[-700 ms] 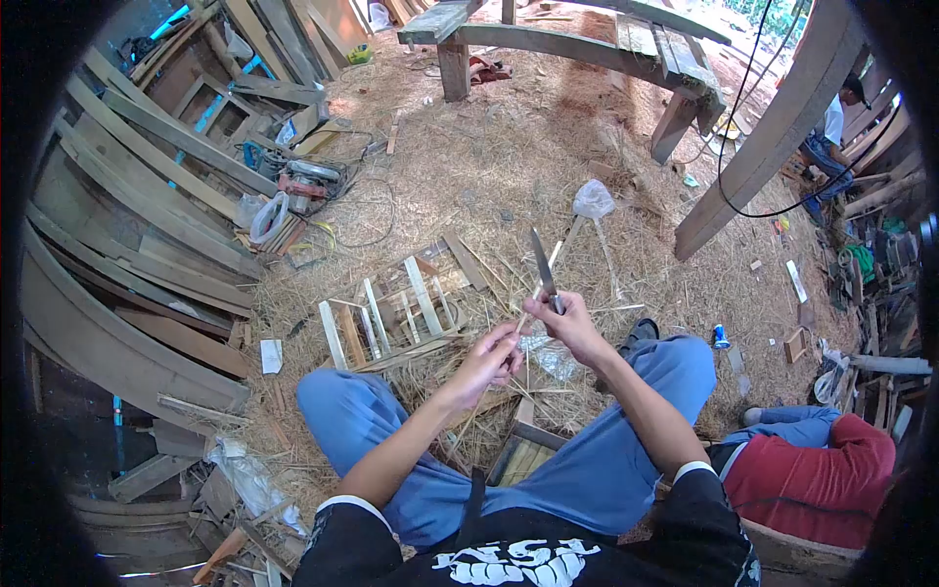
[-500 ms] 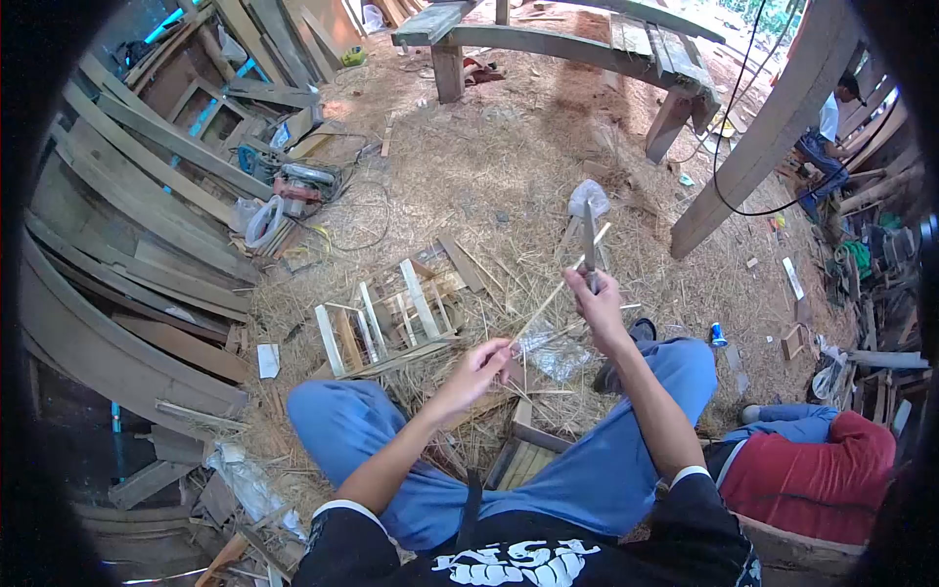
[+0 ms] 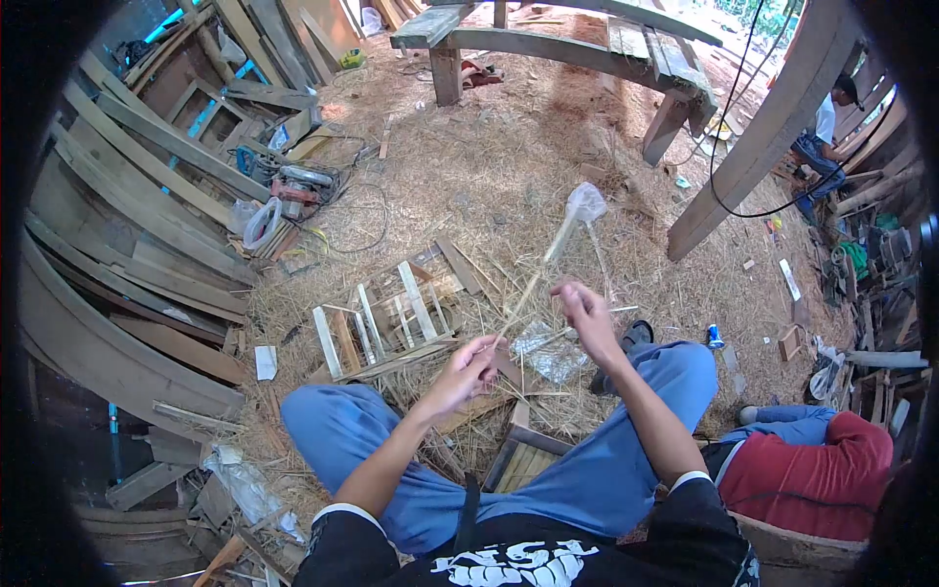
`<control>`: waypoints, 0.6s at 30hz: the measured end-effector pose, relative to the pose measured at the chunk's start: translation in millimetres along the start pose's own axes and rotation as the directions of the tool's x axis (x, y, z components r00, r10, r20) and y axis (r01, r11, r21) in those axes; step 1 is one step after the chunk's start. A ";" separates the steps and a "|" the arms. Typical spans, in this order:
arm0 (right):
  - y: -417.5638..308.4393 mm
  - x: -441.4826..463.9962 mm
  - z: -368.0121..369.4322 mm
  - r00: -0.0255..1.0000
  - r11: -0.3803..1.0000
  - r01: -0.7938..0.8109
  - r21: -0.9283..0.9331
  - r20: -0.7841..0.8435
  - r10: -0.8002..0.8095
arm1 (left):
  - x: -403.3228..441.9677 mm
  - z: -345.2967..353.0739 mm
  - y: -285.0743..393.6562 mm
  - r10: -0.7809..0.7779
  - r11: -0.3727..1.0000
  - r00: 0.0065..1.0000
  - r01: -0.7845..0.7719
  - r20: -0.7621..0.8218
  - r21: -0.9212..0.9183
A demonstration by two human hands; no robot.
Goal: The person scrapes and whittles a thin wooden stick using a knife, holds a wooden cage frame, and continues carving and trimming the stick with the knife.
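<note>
head view: nearest us, our blue-trousered legs (image 3: 636,460) are bent apart around a small wooden box (image 3: 538,440), and a person in a red top (image 3: 802,474) is close beside our right leg. between our knees, our left hand (image 3: 468,374) has its fingers pressed together, pinching the near end of a thin pale strip (image 3: 521,305). this strip is above the littered floor, its long axis slanting forward and to the right, its far end hard to tell from the straw. our right hand (image 3: 589,321) is just beside that far part, fingers bent; we cannot tell whether they pinch anything. crumpled clear plastic (image 3: 553,354) lies below, between our hands. ahead of our left hand, a slatted wooden frame (image 3: 418,301) takes up the floor. farther on, a plastic bag (image 3: 586,203) lies roughly in line with the strip. off to the left is a power saw (image 3: 305,181); to the right, a leaning post (image 3: 758,137). farthest, a wooden desk (image 3: 543,41) spans the background, and another person (image 3: 824,157) is beyond the post.
</note>
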State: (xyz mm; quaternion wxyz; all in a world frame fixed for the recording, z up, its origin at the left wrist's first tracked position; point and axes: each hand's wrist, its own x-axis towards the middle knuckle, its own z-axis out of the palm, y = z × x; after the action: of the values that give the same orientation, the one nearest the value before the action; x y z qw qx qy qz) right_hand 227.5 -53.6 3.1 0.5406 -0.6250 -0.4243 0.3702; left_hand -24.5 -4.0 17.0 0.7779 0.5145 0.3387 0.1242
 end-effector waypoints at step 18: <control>-5.4 -19.5 41.7 0.809 0.764 0.542 -0.349 0.462 -0.363 | 15.6 6.0 -5.3 -0.069 0.982 0.994 0.053 -0.083 -0.181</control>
State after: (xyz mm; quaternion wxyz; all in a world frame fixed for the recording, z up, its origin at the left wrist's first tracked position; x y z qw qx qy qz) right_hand 181.3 -56.3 2.6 0.3596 -0.5313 -0.7340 0.2228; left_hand -9.8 -2.2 7.6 0.8085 0.4261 0.3760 0.1529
